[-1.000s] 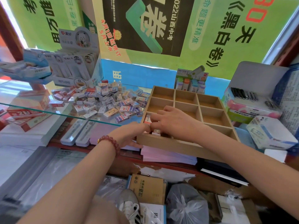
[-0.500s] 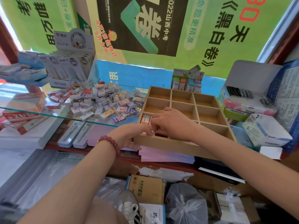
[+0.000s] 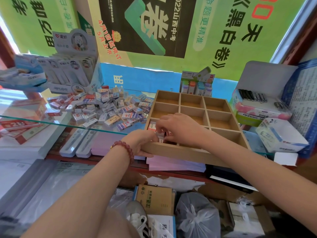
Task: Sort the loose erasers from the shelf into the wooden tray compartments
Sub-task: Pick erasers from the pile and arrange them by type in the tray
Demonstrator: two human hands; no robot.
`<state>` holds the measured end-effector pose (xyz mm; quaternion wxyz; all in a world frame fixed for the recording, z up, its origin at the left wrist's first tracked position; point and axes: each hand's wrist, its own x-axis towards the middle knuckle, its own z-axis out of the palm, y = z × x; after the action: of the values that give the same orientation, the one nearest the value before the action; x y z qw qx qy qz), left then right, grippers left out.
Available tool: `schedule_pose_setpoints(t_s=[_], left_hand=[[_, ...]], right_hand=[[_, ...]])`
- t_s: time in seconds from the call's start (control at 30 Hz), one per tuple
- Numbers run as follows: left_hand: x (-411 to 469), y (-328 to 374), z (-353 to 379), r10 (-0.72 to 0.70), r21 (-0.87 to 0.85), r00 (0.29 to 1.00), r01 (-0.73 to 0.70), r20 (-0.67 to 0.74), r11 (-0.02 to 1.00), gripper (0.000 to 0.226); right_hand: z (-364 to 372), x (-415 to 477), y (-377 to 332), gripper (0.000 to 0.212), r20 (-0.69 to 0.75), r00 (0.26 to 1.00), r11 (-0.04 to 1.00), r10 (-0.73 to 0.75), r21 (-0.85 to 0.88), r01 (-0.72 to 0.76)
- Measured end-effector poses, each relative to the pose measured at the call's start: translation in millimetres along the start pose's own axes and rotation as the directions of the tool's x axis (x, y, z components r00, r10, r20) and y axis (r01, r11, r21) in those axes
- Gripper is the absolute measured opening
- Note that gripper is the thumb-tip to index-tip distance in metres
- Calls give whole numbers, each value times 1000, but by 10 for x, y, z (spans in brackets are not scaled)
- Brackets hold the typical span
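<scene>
A wooden tray with several compartments sits on the glass shelf, right of a loose pile of small wrapped erasers. My right hand reaches into the near-left compartment, fingers curled on an eraser among others standing there. My left hand, with a red bead bracelet, holds the tray's near-left corner, its thumb under the front wall and its fingers at the same eraser. The other compartments show bare wood.
A display box of white pens stands behind the pile. Correction-tape bottles sit behind the tray, stationery boxes to its right. The glass shelf edge runs left. Pink paper stacks lie beneath.
My left hand has risen from below the tray's corner to its rim, meeting the right hand's fingers at the near-left compartment. The view has shifted slightly.
</scene>
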<state>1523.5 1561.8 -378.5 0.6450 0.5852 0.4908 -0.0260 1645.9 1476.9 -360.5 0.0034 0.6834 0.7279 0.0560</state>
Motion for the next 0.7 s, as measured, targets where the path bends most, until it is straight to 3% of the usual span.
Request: schedule_pose_setpoints(t_s=[0.3, 0.53, 0.7], left_hand=[[43, -10, -55, -8, 8, 1000, 7, 19, 1000, 31], [118, -85, -43, 65, 19, 997, -64, -38, 998, 41], [101, -63, -23, 51, 2, 998, -51, -36, 999, 47]], right_hand=[[-11, 23, -17, 37, -11, 999, 999, 31, -33, -31], [28, 7, -6, 23, -109, 991, 990, -72, -128, 58], [30, 44, 13, 16, -95, 988, 981, -119, -164, 103]])
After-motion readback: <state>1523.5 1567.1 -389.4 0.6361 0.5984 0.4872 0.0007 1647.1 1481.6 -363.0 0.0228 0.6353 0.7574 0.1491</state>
